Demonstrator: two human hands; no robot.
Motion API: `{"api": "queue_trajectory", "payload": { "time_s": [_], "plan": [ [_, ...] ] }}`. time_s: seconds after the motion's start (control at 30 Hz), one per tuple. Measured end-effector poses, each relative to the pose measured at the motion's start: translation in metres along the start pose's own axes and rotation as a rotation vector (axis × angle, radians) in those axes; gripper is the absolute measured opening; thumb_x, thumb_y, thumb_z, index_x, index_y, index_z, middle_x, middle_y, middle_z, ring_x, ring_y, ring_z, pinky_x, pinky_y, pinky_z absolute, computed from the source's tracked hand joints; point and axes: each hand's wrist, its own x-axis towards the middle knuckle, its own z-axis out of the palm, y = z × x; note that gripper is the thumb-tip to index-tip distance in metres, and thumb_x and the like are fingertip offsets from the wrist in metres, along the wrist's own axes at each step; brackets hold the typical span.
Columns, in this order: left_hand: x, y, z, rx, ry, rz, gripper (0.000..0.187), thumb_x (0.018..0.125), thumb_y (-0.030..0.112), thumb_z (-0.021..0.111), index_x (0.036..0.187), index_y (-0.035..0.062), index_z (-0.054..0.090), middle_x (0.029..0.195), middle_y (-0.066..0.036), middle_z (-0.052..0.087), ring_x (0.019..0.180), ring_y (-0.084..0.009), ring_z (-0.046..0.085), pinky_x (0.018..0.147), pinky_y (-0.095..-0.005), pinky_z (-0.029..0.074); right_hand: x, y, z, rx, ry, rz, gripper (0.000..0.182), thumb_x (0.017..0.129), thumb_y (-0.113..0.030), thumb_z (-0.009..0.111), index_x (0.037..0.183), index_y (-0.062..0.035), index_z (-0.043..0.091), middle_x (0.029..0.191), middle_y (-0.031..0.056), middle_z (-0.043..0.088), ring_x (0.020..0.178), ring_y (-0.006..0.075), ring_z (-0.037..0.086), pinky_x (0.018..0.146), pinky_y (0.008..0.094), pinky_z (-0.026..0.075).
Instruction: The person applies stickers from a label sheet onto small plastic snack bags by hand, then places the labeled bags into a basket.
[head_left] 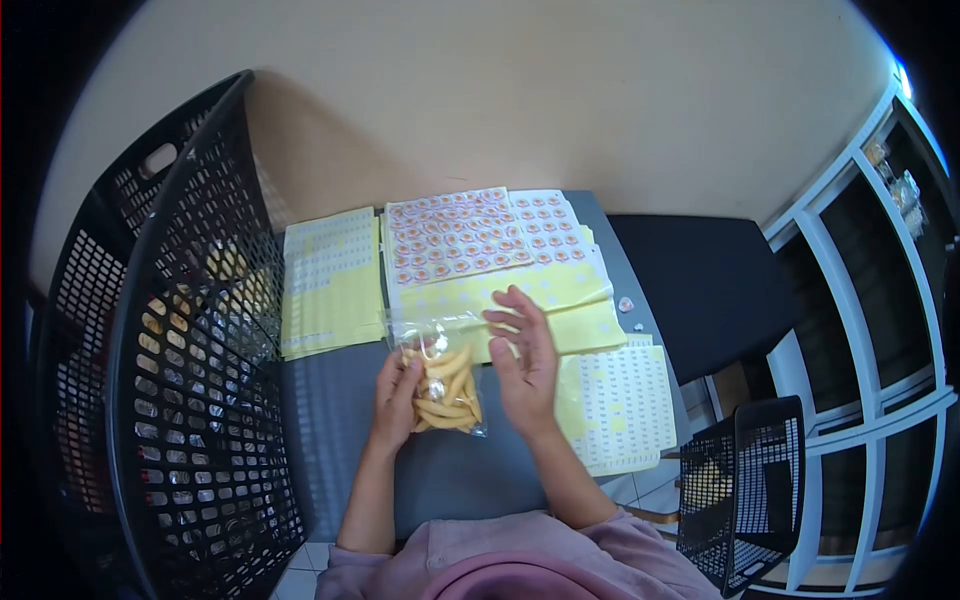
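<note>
My left hand [398,398] grips the left side of a clear plastic bag [452,398], its thumb on the front. Inside the bag are pale yellow, curved, stick-shaped snacks, and its clear upper part stands above them. Just right of the bag, my right hand [526,362] is raised with its fingers apart and nothing visible in it. Behind the bag lie sheets of round orange-and-pink stickers [450,235] on yellow backing, some of it bare. A sheet of small printed labels [625,405] lies to the right of my right hand.
A tall black basket [205,330] with packed bags stands at the left. More yellow label sheets [330,290] lie beside it on the grey table [340,400]. A black surface [700,280], a smaller black basket [770,480] and a white-framed shelf [850,440] are at the right.
</note>
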Motion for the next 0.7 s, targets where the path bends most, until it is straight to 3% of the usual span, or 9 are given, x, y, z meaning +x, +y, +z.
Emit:
{"api": "queue_trajectory", "payload": {
  "time_s": [0.03,0.1,0.17,0.2,0.27,0.37,0.43,0.57,0.7],
  "plan": [
    [-0.001,-0.003,0.000,-0.048,0.062,-0.029,0.030,0.089,0.020,0.042,0.110,-0.0009,0.046,0.095,-0.007,0.056,0.086,-0.0106,0.053,0.074,-0.0224,0.044,0.003,-0.013,-0.011,-0.008,0.013,0.009,0.035,0.074,-0.009,0.060,0.106,0.0007,0.051,0.101,0.0124,0.053,0.094,0.0186,0.051,0.081,0.0301,0.040],
    [0.001,-0.006,0.000,-0.092,0.068,-0.078,0.030,0.090,0.022,0.038,0.109,0.0000,0.046,0.098,-0.008,0.055,0.088,-0.0131,0.054,0.076,-0.0251,0.044,0.007,-0.033,-0.042,-0.520,-0.100,-0.212,0.033,0.072,-0.005,0.060,0.104,0.0005,0.052,0.099,0.0127,0.054,0.092,0.0206,0.052,0.079,0.0301,0.041],
    [0.003,-0.016,-0.001,-0.369,0.026,-0.263,0.035,0.090,0.027,0.035,0.111,0.0003,0.044,0.102,-0.010,0.054,0.090,-0.0162,0.055,0.078,-0.0281,0.045,0.002,-0.039,-0.075,-0.675,0.018,-0.222,0.032,0.071,-0.002,0.059,0.102,0.0009,0.052,0.098,0.0141,0.055,0.092,0.0231,0.053,0.078,0.0311,0.041],
    [0.004,-0.022,0.002,-0.345,0.037,-0.282,0.047,0.090,0.038,0.026,0.109,-0.0016,0.045,0.090,-0.014,0.057,0.080,-0.0202,0.058,0.068,-0.0303,0.049,-0.004,-0.043,-0.090,-0.775,0.049,-0.218,0.030,0.072,-0.001,0.058,0.101,0.0012,0.052,0.097,0.0147,0.055,0.091,0.0241,0.053,0.078,0.0313,0.041],
    [0.002,-0.022,0.010,-0.375,0.004,-0.334,0.047,0.090,0.038,0.026,0.109,-0.0014,0.045,0.090,-0.015,0.057,0.079,-0.0203,0.058,0.068,-0.0307,0.049,-0.026,-0.047,-0.113,-0.951,0.094,-0.162,0.029,0.072,-0.002,0.058,0.101,0.0021,0.052,0.096,0.0170,0.055,0.090,0.0283,0.054,0.079,0.0332,0.041],
    [0.001,-0.030,0.019,-0.412,0.036,-0.413,0.048,0.090,0.039,0.026,0.110,-0.0011,0.044,0.091,-0.016,0.056,0.078,-0.0209,0.058,0.068,-0.0316,0.049,-0.068,-0.026,-0.127,-1.006,0.062,0.024,0.033,0.072,-0.006,0.060,0.102,0.0044,0.051,0.100,0.0187,0.054,0.093,0.0316,0.053,0.082,0.0359,0.040],
    [0.001,-0.039,0.018,-0.387,-0.061,-0.409,0.047,0.090,0.038,0.027,0.110,-0.0011,0.044,0.092,-0.016,0.056,0.078,-0.0214,0.058,0.068,-0.0324,0.049,-0.092,-0.017,-0.124,-1.086,0.047,0.038,0.037,0.071,-0.009,0.062,0.103,0.0054,0.050,0.102,0.0194,0.053,0.096,0.0329,0.051,0.083,0.0371,0.040],
    [0.001,-0.043,0.016,-0.357,-0.031,-0.432,0.047,0.089,0.038,0.028,0.110,-0.0005,0.044,0.093,-0.017,0.056,0.080,-0.0223,0.058,0.069,-0.0333,0.049,-0.114,-0.007,-0.118,-1.278,0.089,0.094,0.047,0.068,-0.016,0.068,0.104,0.0071,0.048,0.108,0.0207,0.050,0.102,0.0348,0.048,0.088,0.0396,0.038],
    [0.002,-0.047,0.016,-0.376,-0.024,-0.454,0.047,0.089,0.038,0.028,0.110,-0.0001,0.044,0.094,-0.017,0.056,0.081,-0.0226,0.058,0.070,-0.0338,0.049,-0.120,0.003,-0.120,-1.205,0.159,0.111,0.048,0.067,-0.017,0.069,0.105,0.0052,0.050,0.110,0.0197,0.051,0.105,0.0339,0.048,0.090,0.0409,0.036]
  ]
}}
